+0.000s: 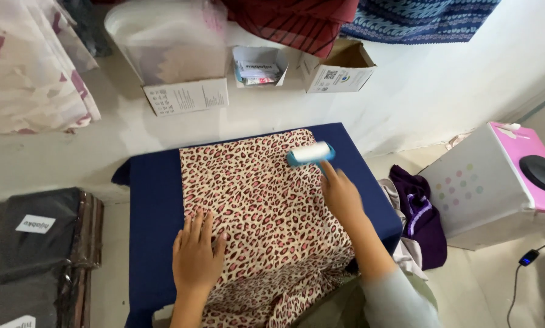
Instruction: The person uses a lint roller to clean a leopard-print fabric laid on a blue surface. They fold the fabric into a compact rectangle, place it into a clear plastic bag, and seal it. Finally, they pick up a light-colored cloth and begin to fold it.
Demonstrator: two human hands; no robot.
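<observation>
From the head view we see our left hand (pixel 196 255) spread flat, palm down, on the pink-and-black leopard-print fabric (pixel 257 206) laid over the dark blue padded worktop (pixel 154 200). Our right hand (pixel 340 193) is closed around the handle of a lint roller with a white drum and blue frame (pixel 309 153) (motion blur hides the fingers). The roller rests on the fabric's far right corner, ahead of the right hand and well apart from the left, its drum lying crosswise, left to right. A white-and-pink box (pixel 497 182) stands to the right.

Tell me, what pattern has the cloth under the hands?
Leopard print: dark and pink spots on cream, shown best in the head view.
</observation>
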